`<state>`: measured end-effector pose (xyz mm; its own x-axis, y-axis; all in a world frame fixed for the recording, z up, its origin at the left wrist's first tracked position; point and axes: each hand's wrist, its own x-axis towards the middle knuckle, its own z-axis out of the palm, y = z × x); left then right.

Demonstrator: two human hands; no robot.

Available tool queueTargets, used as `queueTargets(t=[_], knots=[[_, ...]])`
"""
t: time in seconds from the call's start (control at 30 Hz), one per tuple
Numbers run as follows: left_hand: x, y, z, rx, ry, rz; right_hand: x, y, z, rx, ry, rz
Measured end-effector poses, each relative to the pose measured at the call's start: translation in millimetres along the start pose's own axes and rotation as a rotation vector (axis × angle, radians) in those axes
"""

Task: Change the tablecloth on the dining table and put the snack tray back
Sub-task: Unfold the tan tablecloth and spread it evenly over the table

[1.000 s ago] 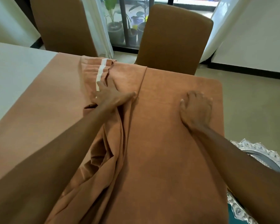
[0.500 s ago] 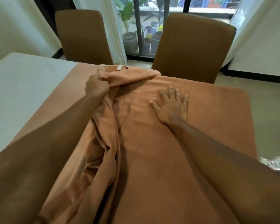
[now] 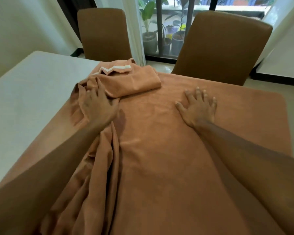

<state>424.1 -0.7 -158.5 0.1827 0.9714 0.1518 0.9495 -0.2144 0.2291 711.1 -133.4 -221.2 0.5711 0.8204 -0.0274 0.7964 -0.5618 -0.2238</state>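
An orange-brown tablecloth covers the right part of the dining table, whose bare white top shows at the left. A bunched ridge of the cloth runs from the near edge up to a folded heap with a white trim at the far side. My left hand grips the bunched cloth just below that heap. My right hand lies flat with fingers spread on the smooth cloth to the right. The snack tray is not in view.
Two brown chairs stand at the table's far side, one at the left and one at the right. Behind them a glass door shows potted plants. Pale floor lies beyond the table's right edge.
My left hand has dropped from the raised fold and now clutches cloth lower on the table. The far fold has flopped over toward the right. My right hand has slid right, still flat.
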Motion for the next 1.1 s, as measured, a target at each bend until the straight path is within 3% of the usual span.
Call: queueTargets(t=[0.1, 0.2, 0.4, 0.53, 0.73, 0.9, 1.03, 1.1], knots=[[-66, 39, 0, 0.06, -0.212, 0.234, 2, 2, -3, 0.023, 0.006, -0.011], [-110, 46, 0, 0.138, -0.369, 0.329, 2, 4, -4, 0.041, 0.009, -0.033], [-142, 17, -13, 0.326, -0.304, 0.466, -14, -2, -9, 0.058, 0.14, -0.055], [-189, 5, -18, 0.28, -0.185, 0.546, -91, -28, -14, 0.159, 0.234, -0.128], [-297, -23, -48, 0.221, -0.195, 0.337, -278, -69, 16, 0.152, 0.137, -0.218], [-354, -66, -68, 0.161, -0.224, 0.192, -361, -85, 30, 0.18, 0.066, -0.199], [-381, -114, -85, -0.036, -0.466, -0.058, -421, -109, 32, 0.211, 0.027, -0.14], [-382, -124, -89, -0.064, -0.497, -0.079, -443, -120, 36, 0.254, 0.008, -0.085]])
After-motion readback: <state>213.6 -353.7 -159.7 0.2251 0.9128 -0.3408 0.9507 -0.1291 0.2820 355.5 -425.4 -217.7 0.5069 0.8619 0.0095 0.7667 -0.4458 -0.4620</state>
